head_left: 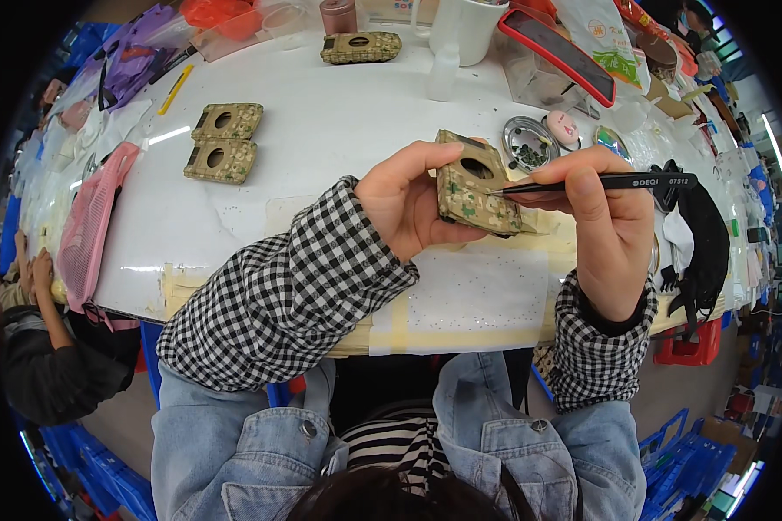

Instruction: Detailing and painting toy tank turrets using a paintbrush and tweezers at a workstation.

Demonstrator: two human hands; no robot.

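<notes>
My left hand (408, 195) grips a camouflage-patterned model tank hull (476, 198) and holds it tilted above the table. A round dark hole shows in the hull's upper face. In my right hand (604, 217) is a pair of black tweezers (613, 181), pinched between thumb and fingers. The tweezer tips meet the hull's right side; whether they hold a small part cannot be made out. Beyond my right hand stands a round clear dish (530, 130) with small dark green pieces in it. A white sheet (469, 300) dotted with tiny specks lies below my hands.
Two similar hulls (222, 162) sit side by side at the left, and another hull (361, 47) at the back. A yellow pen-like tool (175, 90), a white mug (467, 30) and a red-cased phone (558, 56) are farther off. Another person's arm (52, 304) shows at far left.
</notes>
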